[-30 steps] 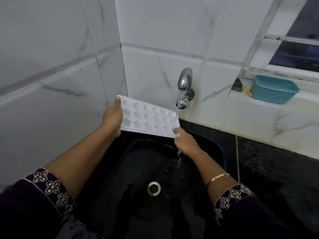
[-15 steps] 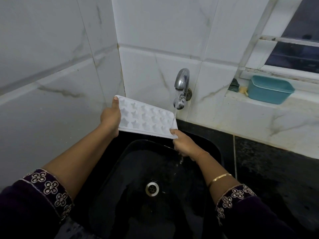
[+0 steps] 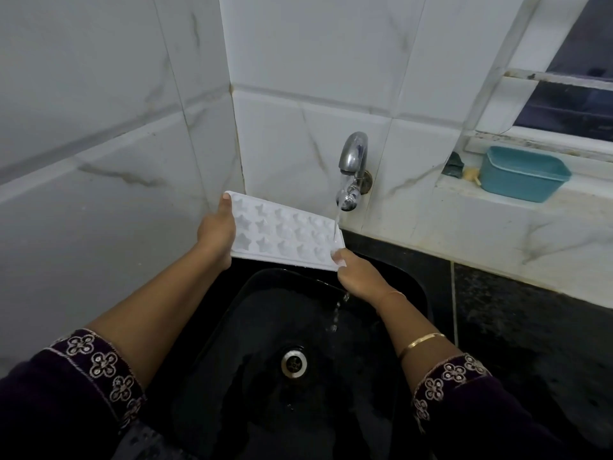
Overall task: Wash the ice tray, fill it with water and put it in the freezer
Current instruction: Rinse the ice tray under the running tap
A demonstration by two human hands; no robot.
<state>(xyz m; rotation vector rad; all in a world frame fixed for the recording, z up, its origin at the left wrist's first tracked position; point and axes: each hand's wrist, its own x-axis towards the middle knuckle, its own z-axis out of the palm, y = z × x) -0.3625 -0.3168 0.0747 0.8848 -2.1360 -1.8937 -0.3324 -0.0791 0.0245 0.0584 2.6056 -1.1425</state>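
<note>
So down in the black sink basin (image 3: 212, 343) water is dribbling off the right hand (image 3: 356, 275), and compared with a second ago the stream now lands right on the tray's right end instead of slipping past its corner, so I'd say the rinse is properly underway and filling comes after. The white plastic ice tray with star-shaped pockets (image 3: 285, 232) sits tilted between both hands above the basin, the left hand (image 3: 215, 232) wrapped round its far-left short edge with the thumb on top. The right hand pinches the near-right corner directly under the chrome wall tap (image 3: 353, 171).
</note>
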